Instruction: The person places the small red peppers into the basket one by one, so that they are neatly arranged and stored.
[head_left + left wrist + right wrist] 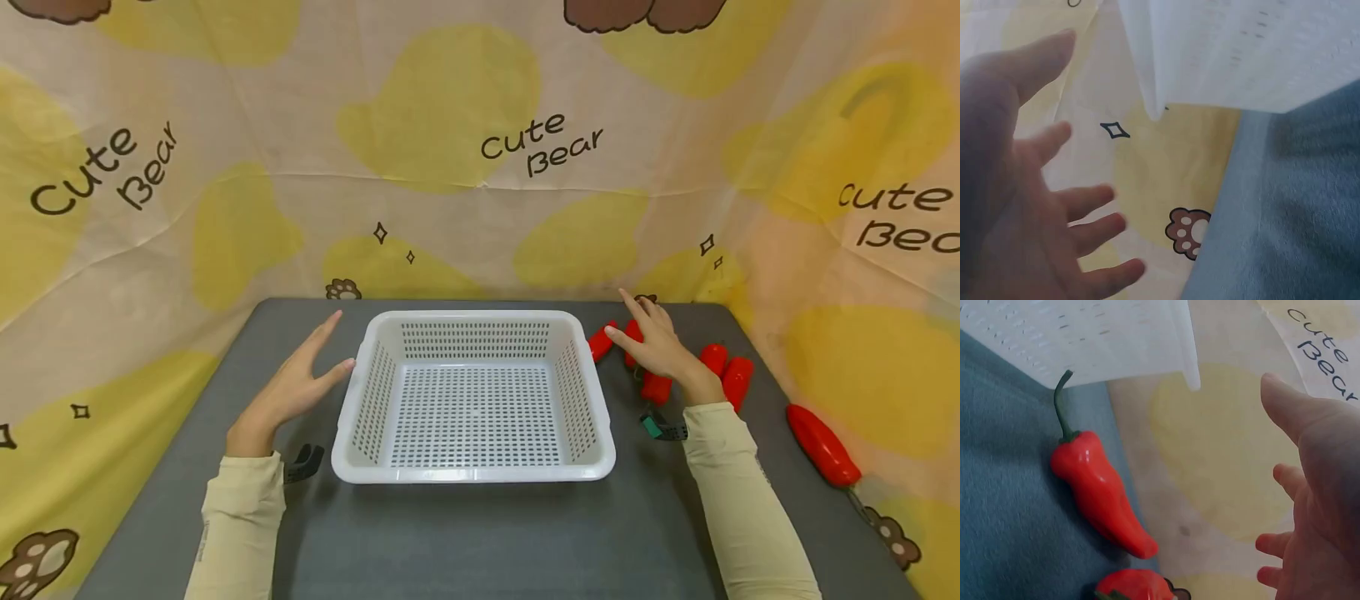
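Observation:
A white perforated plastic basket (pixel 472 476) sits in the middle of the grey table, with nothing inside it. Just off its left side hovers my left hand (pixel 294 390), fingers extended and thumb spread toward the rim. On the other side, my right hand (pixel 654 346) is held with fingers spread over some red peppers (pixel 657 389), partly hiding them. The right wrist view shows one long red pepper (pixel 1100 494) with a curved green stem lying by the basket wall (pixel 1116 344). Neither hand holds anything.
Two more red peppers (pixel 738 382) lie right of the right wrist. Farther right, another red pepper (pixel 825 446) rests at the table's (pixel 480 542) right edge. A patterned cloth (pixel 450 108) with bear lettering hangs behind and along both sides.

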Demonstrator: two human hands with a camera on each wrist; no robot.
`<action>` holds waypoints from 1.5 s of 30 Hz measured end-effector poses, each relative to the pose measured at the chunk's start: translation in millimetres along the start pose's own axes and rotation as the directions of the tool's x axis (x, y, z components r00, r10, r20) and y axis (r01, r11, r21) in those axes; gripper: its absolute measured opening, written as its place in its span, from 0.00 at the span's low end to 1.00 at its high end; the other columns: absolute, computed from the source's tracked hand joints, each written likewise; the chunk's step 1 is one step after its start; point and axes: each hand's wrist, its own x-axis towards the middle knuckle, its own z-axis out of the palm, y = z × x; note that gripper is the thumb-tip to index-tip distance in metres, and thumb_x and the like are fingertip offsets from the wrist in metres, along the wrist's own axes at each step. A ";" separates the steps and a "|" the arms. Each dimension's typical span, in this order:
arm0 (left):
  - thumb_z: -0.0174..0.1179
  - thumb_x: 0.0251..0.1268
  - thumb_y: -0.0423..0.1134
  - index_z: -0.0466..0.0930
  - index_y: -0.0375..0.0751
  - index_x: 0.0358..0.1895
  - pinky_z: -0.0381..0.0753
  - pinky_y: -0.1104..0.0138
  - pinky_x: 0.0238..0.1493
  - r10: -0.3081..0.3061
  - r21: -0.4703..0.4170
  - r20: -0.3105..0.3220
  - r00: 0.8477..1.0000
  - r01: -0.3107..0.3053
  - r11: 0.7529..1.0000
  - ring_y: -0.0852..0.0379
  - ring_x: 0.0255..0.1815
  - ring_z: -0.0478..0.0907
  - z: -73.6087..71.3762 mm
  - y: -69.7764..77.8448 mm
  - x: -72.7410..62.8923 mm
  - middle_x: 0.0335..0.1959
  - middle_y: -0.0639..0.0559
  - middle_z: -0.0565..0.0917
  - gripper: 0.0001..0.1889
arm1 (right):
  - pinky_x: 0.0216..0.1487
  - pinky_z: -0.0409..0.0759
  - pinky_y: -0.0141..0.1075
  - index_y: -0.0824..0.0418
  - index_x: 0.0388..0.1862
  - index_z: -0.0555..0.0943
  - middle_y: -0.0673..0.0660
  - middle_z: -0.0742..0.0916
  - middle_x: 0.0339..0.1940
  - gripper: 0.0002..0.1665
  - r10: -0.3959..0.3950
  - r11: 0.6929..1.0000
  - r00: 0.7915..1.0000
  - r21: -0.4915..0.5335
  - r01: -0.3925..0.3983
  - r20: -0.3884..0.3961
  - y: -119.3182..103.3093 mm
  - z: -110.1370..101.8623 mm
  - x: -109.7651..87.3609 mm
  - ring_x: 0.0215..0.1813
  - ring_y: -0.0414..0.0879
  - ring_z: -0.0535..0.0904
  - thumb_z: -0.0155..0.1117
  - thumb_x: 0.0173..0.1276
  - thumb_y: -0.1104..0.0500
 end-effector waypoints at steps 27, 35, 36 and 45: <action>0.63 0.71 0.37 0.59 0.31 0.77 0.80 0.76 0.52 0.217 -0.293 0.190 0.958 -0.155 0.943 0.36 0.64 0.78 6.5 -9.2 2.4 0.69 0.31 0.75 0.35 | 0.62 0.76 0.57 0.62 0.77 0.66 0.68 0.68 0.78 0.38 -0.192 0.976 0.932 0.158 0.149 0.308 19.2 3.6 55.7 0.69 0.66 0.65 0.67 0.70 0.63; 0.63 0.71 0.35 0.59 0.28 0.76 0.80 0.76 0.53 0.234 -0.348 0.201 0.951 -0.154 0.925 0.38 0.65 0.77 11.7 -12.0 1.8 0.69 0.29 0.74 0.35 | 0.71 0.69 0.64 0.68 0.68 0.76 0.73 0.74 0.72 0.28 -0.174 0.983 0.907 0.008 0.185 0.384 20.0 11.6 60.4 0.73 0.71 0.66 0.66 0.69 0.67; 0.63 0.71 0.34 0.58 0.27 0.76 0.81 0.75 0.52 0.239 -0.357 0.204 0.949 -0.155 0.921 0.40 0.64 0.78 12.1 -12.3 2.1 0.69 0.28 0.74 0.35 | 0.73 0.64 0.67 0.68 0.67 0.77 0.73 0.74 0.73 0.27 -0.165 0.982 0.909 -0.017 0.186 0.383 20.0 11.5 60.0 0.75 0.72 0.64 0.66 0.69 0.67; 0.61 0.71 0.31 0.55 0.26 0.77 0.84 0.73 0.47 0.228 -0.414 0.220 0.948 -0.120 0.902 0.68 0.47 0.86 9.1 -10.8 4.8 0.63 0.22 0.77 0.36 | 0.68 0.58 0.69 0.60 0.64 0.82 0.67 0.81 0.67 0.26 -0.051 0.973 0.950 -0.199 0.117 0.310 19.4 10.0 60.1 0.72 0.69 0.68 0.71 0.67 0.60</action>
